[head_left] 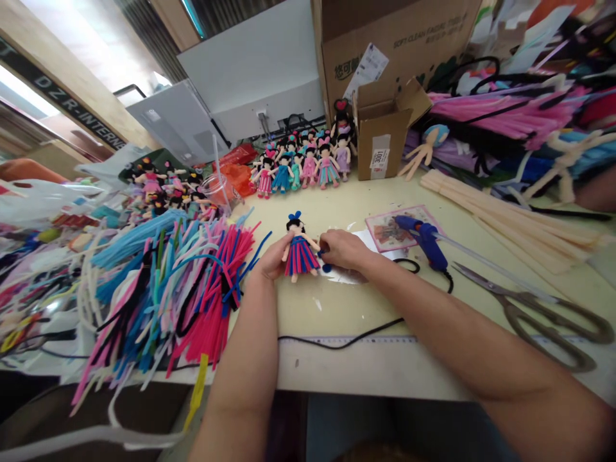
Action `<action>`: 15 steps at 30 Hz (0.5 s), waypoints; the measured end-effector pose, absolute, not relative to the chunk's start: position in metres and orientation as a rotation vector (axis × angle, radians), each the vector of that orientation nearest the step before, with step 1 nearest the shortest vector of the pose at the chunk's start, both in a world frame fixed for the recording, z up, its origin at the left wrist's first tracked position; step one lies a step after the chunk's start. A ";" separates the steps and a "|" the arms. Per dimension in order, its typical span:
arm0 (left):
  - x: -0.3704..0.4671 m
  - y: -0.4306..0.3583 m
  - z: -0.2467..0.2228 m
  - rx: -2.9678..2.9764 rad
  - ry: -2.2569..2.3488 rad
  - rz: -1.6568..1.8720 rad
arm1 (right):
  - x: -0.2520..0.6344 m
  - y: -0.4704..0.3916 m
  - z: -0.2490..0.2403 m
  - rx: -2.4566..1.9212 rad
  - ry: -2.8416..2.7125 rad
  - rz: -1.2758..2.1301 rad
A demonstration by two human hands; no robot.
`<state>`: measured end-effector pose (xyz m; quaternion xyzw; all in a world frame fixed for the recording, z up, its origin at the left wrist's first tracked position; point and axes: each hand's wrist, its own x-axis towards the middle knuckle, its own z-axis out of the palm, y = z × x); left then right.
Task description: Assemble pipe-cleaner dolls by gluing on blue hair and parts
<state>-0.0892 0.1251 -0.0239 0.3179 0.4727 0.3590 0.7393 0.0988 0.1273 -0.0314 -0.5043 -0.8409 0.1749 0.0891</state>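
My left hand (275, 256) is closed round one side of a small pipe-cleaner doll (302, 255), held upright above the table. The doll has black hair, a blue bow and a skirt striped in blue and pink-red. Just right of the skirt, my right hand (342, 249) pinches a small dark blue fuzzy piece (326, 265) near the doll's arm. Its fingertips partly hide that piece. Beneath the right hand lies a shiny clear plastic sheet (344, 276). A blue glue gun (424, 240) rests further right, partly over a pink-edged picture card (385, 226).
Large scissors (524, 301) lie at the right, near beige pipe cleaners (500, 215). Colourful pipe cleaners (206, 289) heap up on the left. Several finished dolls (301, 160) stand at the back beside a small cardboard box (382, 128). A black cable (337, 346) crosses the front by a ruler.
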 end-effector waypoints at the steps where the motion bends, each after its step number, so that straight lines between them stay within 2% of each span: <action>1: -0.092 0.126 -0.022 0.703 1.021 0.798 | 0.100 0.126 -0.032 -1.515 -2.485 0.503; 9: -0.118 0.137 -0.021 0.712 0.901 1.118 | 0.121 0.111 -0.023 -1.537 -2.225 0.268; 15: -0.111 0.133 -0.012 0.722 0.789 1.289 | 0.137 0.082 -0.009 -1.517 -2.094 0.215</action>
